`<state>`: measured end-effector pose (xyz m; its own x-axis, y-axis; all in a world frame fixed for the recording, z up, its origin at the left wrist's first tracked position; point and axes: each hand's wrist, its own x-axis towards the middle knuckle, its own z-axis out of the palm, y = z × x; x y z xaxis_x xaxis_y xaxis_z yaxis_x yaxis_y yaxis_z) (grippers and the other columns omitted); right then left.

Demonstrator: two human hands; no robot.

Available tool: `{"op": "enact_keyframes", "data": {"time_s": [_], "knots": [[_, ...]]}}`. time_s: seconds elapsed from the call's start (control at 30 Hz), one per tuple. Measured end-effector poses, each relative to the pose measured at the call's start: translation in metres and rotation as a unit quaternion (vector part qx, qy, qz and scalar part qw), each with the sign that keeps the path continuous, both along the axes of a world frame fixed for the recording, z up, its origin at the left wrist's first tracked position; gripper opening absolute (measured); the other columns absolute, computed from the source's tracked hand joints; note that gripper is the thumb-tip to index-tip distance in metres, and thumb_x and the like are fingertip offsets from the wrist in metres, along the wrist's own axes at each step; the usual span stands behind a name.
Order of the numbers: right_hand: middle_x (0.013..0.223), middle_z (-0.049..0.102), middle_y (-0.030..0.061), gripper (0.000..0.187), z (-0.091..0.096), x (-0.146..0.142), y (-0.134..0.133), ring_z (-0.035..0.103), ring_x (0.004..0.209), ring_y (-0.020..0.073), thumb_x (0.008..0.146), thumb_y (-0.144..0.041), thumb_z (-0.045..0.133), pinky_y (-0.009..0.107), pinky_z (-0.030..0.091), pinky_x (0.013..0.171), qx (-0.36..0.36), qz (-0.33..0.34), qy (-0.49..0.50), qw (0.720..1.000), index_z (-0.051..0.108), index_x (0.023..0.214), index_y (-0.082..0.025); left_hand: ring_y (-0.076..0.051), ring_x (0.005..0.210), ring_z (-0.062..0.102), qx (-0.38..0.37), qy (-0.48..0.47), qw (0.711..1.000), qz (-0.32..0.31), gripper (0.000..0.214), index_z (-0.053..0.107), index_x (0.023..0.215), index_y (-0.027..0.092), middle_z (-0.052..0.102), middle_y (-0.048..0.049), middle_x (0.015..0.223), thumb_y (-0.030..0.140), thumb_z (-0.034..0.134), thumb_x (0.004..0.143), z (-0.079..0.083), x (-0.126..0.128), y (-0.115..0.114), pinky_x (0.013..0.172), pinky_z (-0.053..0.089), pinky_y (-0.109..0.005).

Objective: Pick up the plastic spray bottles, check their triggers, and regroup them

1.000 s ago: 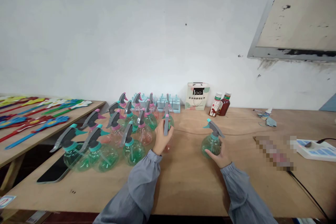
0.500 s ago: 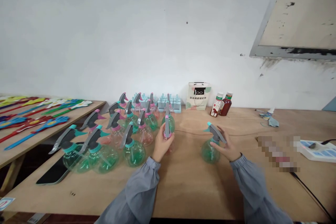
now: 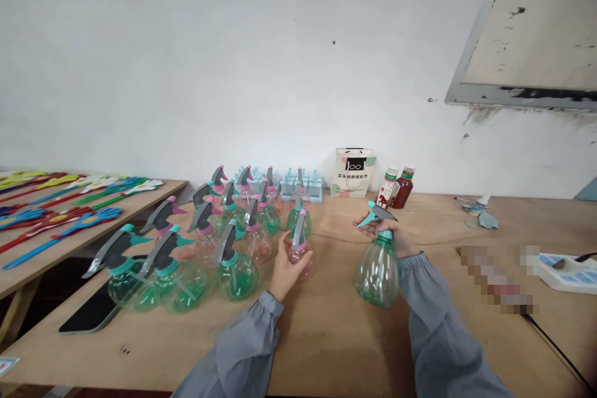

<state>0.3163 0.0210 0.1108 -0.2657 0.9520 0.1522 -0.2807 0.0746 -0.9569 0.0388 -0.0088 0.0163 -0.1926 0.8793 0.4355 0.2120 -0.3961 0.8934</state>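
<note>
My left hand (image 3: 288, 270) is curled round a pink spray bottle (image 3: 303, 255) with a grey and pink trigger head, its thumb across the front. That bottle stands upright on the wooden table. In my right hand (image 3: 402, 237) is a green spray bottle (image 3: 377, 273), gripped at its neck under the grey and teal head, slightly tilted. Whether its base touches the table I cannot tell. To the left of my left hand stand several more green and pink ones, the nearest a green spray bottle (image 3: 237, 277).
A black phone (image 3: 88, 311) lies under the left bottles. Along the wall stand light-blue molds (image 3: 301, 185), a paper bag (image 3: 353, 174) and two sauce bottles (image 3: 403, 188). A white power strip (image 3: 569, 272) is at right. Colourful hand-shaped sticks (image 3: 93, 217) cover the left table.
My right hand has shifted its grip to the neck of the green bottle and drawn it nearer, tilting it. The pink bottle under my left hand has come slightly closer.
</note>
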Motion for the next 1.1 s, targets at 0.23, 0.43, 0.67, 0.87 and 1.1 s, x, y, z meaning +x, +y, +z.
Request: {"op": "enact_keyframes", "data": {"time_s": [0.23,0.43,0.67,0.87,1.1], "knots": [[0.085,0.076,0.0066,0.031,0.005,-0.031,-0.008,0.071,0.094,0.0274,0.050,-0.021,0.055,0.040,0.054,0.087,-0.034,0.070,-0.003,0.997,0.066,0.079,-0.021,-0.022,0.101,0.070,-0.002,0.010,1.000,-0.011,0.066,0.041,0.130,0.022,0.070,-0.0067,0.107,0.037,0.074,0.075,0.000,-0.001,0.001,0.097,0.049,-0.042],[0.067,0.068,0.0039,0.018,0.003,-0.041,-0.005,0.065,0.075,0.0224,0.049,-0.022,0.054,0.034,0.052,0.076,-0.010,0.072,-0.036,0.997,0.062,0.065,-0.020,-0.023,0.102,0.070,-0.009,0.013,1.000,-0.014,0.069,0.039,0.131,0.021,0.070,-0.0071,0.107,0.038,0.075,0.074,0.002,-0.001,0.001,0.098,0.049,-0.042],[0.073,0.068,0.0035,0.028,0.013,-0.058,-0.013,0.063,0.079,0.0211,0.053,-0.021,0.056,0.032,0.048,0.082,0.017,0.136,-0.044,0.990,0.068,0.079,-0.021,-0.022,0.101,0.069,-0.006,0.019,1.000,-0.016,0.066,0.041,0.130,0.022,0.070,-0.0071,0.109,0.038,0.074,0.075,0.002,-0.001,0.000,0.098,0.048,-0.041],[0.064,0.065,0.0015,0.024,0.007,-0.067,-0.009,0.058,0.064,0.0174,0.050,-0.020,0.054,0.030,0.047,0.068,0.009,0.122,0.011,0.992,0.066,0.070,-0.021,-0.020,0.098,0.067,-0.005,0.038,0.999,-0.029,0.044,0.055,0.113,0.020,0.070,-0.0050,0.103,0.038,0.073,0.077,0.001,-0.004,0.001,0.095,0.048,-0.037],[0.077,0.072,0.0041,0.036,0.012,-0.063,-0.018,0.066,0.074,0.0213,0.048,-0.018,0.056,0.034,0.051,0.075,-0.059,0.220,0.034,0.973,0.067,0.081,-0.019,-0.017,0.090,0.066,-0.011,0.049,0.998,-0.042,0.035,0.061,0.103,0.019,0.071,-0.0023,0.096,0.038,0.073,0.076,0.003,-0.005,0.003,0.089,0.049,-0.034]]}}
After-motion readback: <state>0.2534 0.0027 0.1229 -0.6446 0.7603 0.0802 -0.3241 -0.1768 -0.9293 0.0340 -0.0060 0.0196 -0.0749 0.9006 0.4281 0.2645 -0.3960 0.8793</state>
